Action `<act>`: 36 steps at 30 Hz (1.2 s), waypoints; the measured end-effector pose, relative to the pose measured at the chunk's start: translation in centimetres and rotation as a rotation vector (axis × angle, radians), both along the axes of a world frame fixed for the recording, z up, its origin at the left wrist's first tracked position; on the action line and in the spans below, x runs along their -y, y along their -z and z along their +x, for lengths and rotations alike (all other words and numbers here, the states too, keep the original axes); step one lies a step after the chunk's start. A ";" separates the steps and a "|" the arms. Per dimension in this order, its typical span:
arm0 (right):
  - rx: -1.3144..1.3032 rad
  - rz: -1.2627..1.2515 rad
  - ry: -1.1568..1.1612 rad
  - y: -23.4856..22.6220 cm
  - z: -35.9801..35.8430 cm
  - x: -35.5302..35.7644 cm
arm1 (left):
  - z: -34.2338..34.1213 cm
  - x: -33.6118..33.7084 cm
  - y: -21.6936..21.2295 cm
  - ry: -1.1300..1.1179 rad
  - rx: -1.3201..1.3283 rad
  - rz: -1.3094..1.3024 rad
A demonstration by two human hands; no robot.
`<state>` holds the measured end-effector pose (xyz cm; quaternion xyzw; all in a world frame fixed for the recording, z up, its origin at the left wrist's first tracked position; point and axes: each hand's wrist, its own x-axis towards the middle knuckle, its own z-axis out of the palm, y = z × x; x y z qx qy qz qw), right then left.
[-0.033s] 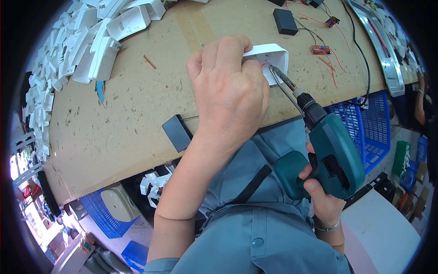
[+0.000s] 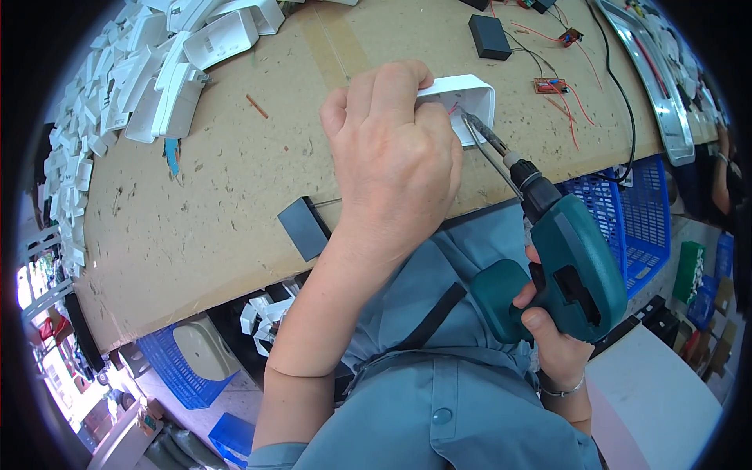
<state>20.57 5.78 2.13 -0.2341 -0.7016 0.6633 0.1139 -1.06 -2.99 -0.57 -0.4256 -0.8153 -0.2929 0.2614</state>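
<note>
My left hand [image 2: 395, 153] is closed on a white plastic housing [image 2: 479, 92], an open box-like shell whose left part it hides. My right hand [image 2: 556, 337] grips the handle of a green soldering gun [image 2: 583, 258], one finger near its dark trigger. From the gun's black nose, a dark tip and a thin metal tube reach into the open side of the housing. A bit of red wire [image 2: 454, 108] shows inside, near the tip. Left of my wrist, a black rectangular box [image 2: 304, 229] lies by the table's front edge, with a thin lead running under my hand.
White housings [image 2: 180, 94] pile up on the table's left. At the back right lie a black box [image 2: 489, 37], a small red circuit board [image 2: 550, 85] with wires, and a metal tray [image 2: 654, 86]. Blue baskets [image 2: 646, 227] stand below the right edge. A person's arm [image 2: 721, 176] shows far right.
</note>
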 end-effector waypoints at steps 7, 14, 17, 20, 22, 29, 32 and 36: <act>0.034 -0.031 0.074 -0.4 0.3 0.4 | 0.0 0.1 -0.1 -0.004 0.010 -0.015; -0.108 -0.038 0.153 -0.4 0.3 0.1 | 0.7 0.8 -1.1 -0.013 0.012 -0.053; -0.127 -0.026 0.169 -0.3 0.4 -0.2 | 1.1 1.2 -1.7 -0.018 0.049 -0.125; -0.147 -0.031 0.172 -0.2 0.6 -0.4 | 1.7 1.8 -2.4 -0.047 0.034 -0.225; -0.156 -0.038 0.178 -0.1 0.7 -0.6 | 2.3 2.0 -2.7 -0.054 0.070 -0.254; -0.176 -0.052 0.186 0.5 0.8 -1.1 | 2.7 2.0 -2.3 -0.051 0.040 -0.237; -0.183 -0.039 0.180 0.6 0.8 -1.3 | 2.4 1.8 -2.0 -0.043 0.002 -0.198; -0.204 -0.023 0.185 0.7 0.9 -1.3 | 1.9 1.6 -1.5 -0.050 -0.096 -0.157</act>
